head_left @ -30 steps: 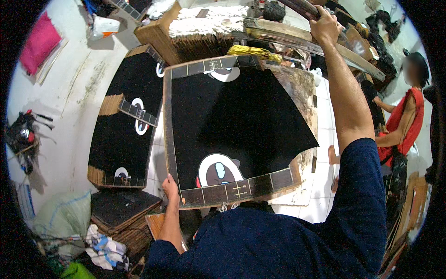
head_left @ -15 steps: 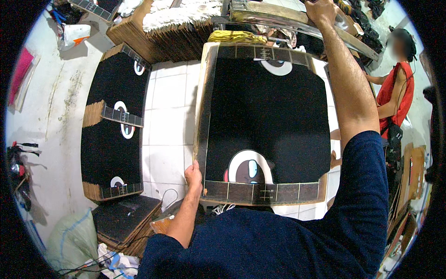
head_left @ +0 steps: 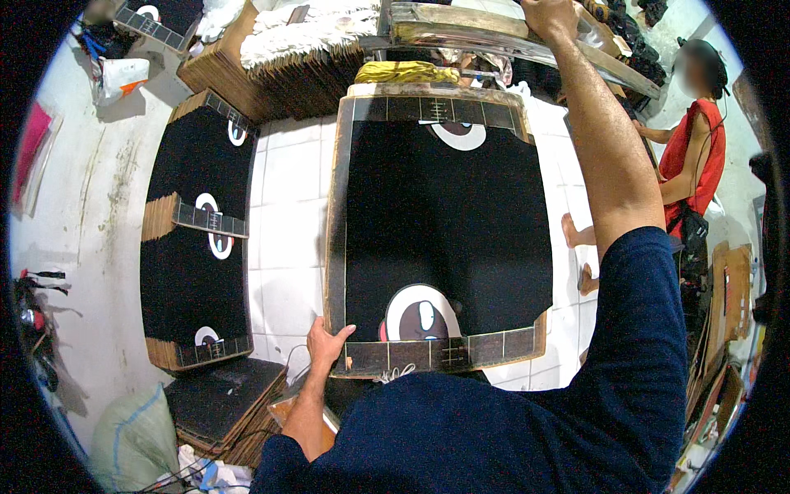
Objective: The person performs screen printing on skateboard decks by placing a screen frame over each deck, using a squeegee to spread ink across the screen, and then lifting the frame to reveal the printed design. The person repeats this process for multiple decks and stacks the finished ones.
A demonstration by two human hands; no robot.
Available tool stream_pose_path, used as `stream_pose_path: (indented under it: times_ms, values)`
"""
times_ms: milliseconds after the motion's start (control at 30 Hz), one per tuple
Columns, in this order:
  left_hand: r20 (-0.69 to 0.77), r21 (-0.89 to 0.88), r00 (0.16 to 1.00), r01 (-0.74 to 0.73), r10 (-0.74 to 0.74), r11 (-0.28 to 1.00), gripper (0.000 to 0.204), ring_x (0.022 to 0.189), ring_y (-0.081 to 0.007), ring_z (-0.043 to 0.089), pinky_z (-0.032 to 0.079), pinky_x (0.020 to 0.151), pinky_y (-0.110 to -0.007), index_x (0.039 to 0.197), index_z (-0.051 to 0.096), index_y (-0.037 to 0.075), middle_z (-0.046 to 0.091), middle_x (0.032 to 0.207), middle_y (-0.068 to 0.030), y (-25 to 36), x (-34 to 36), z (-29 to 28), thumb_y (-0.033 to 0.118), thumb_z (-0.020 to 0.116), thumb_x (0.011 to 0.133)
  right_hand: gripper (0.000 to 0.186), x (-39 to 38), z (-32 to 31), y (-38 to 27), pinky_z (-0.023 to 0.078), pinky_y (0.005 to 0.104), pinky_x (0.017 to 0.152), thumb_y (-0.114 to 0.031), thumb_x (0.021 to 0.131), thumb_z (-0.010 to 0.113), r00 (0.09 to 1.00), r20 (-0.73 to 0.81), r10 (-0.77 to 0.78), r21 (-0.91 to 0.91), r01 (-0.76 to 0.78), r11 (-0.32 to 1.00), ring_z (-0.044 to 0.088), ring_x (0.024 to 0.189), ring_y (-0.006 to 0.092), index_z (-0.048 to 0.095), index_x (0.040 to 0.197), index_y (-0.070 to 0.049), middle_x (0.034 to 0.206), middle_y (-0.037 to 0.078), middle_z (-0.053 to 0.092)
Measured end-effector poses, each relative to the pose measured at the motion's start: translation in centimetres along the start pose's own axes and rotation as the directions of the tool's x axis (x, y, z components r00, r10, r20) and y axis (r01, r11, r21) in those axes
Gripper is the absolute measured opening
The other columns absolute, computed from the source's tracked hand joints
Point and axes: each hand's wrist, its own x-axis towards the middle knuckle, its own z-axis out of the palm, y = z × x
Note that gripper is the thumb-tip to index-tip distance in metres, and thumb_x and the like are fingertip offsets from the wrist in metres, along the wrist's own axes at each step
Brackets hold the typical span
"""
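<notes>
A wooden board [head_left: 336, 230] lies before me, covered with black fabric [head_left: 444, 214] printed with cartoon eye shapes at its far and near ends, with dark gridded strips along both ends. My left hand [head_left: 327, 342] touches the board's near left corner, thumb stretched over the edge and apart from the fingers. My right hand [head_left: 547, 20] is raised high above the far right, closed, at the upper edge of the picture; what it holds is cut off. My right forearm passes over the board's right side.
Similar stacked boards [head_left: 193, 280] stand on the left. Behind are white items on board stacks [head_left: 304, 37], a yellow bundle [head_left: 415, 72] and long wooden beams [head_left: 510, 29]. A co-worker in red [head_left: 691, 156] is at the right. A pale sack [head_left: 136, 432] sits lower left.
The fabric-covered board has straightened from a tilt and now lies squarer. My left thumb has spread from its grip. My right hand is higher in view, and the dark bar it held has left the picture.
</notes>
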Motion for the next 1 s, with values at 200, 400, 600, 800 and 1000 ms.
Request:
stream_pose_path:
  times_ms: [200,400,600,800,1000]
  values:
    - [-0.044,0.029,0.997,0.06,-0.059,0.998,0.062,0.093,-0.0439,0.07,0.054,0.083,-0.052,0.103,0.066,0.0,0.073,0.096,-0.0232,1.7,0.6,0.3,0.049,0.089,0.073,0.031,0.9,-0.4,-0.5,0.045,0.0495,0.098,-0.032,0.085,0.079,1.0,0.012,-0.003,-0.003,0.003,1.0,0.063,0.112,0.0325,0.073,0.112,-0.018,0.111,0.009,0.073]
    - [-0.025,0.125,0.995,0.101,-0.098,0.987,0.067,0.095,-0.0479,0.068,0.052,0.084,-0.054,0.098,0.06,-0.004,0.07,0.098,-0.0286,2.5,1.9,0.1,0.05,0.089,0.073,0.033,1.0,-1.1,-0.8,0.046,0.0491,0.098,-0.031,0.085,0.078,1.0,-0.001,0.005,0.004,-0.005,1.0,0.063,0.113,0.0338,0.073,0.114,-0.017,0.11,0.012,0.073]
    - [-0.032,0.17,0.995,0.099,-0.095,0.981,0.068,0.096,-0.0477,0.068,0.052,0.084,-0.054,0.1,0.06,-0.005,0.07,0.099,-0.0284,2.8,2.1,0.0,0.051,0.089,0.073,0.035,1.0,-2.0,-1.2,0.046,0.0481,0.099,-0.033,0.086,0.078,0.998,0.049,0.029,0.018,-0.03,0.999,0.064,0.114,0.0337,0.073,0.118,-0.019,0.111,0.014,0.073]
    - [-0.023,0.199,0.994,0.108,-0.105,0.974,0.074,0.098,-0.0472,0.069,0.053,0.087,-0.054,0.111,0.057,-0.004,0.071,0.102,-0.0277,2.6,2.4,0.1,0.051,0.089,0.073,0.039,1.2,-2.6,-1.4,0.046,0.0473,0.1,-0.036,0.087,0.078,0.993,0.107,0.052,0.076,-0.061,0.995,0.066,0.113,0.0333,0.072,0.122,-0.02,0.113,0.012,0.074]
    - [-0.024,0.2,0.978,0.206,-0.205,0.958,0.089,0.106,-0.0435,0.067,0.052,0.092,-0.051,0.123,0.05,-0.002,0.069,0.111,-0.0254,1.2,3.3,1.5,0.054,0.092,0.068,0.036,2.1,-2.7,-1.7,0.044,0.0486,0.101,-0.033,0.087,0.078,0.993,0.093,0.079,0.039,-0.083,0.996,0.064,0.114,0.0345,0.072,0.119,-0.018,0.114,0.013,0.073]
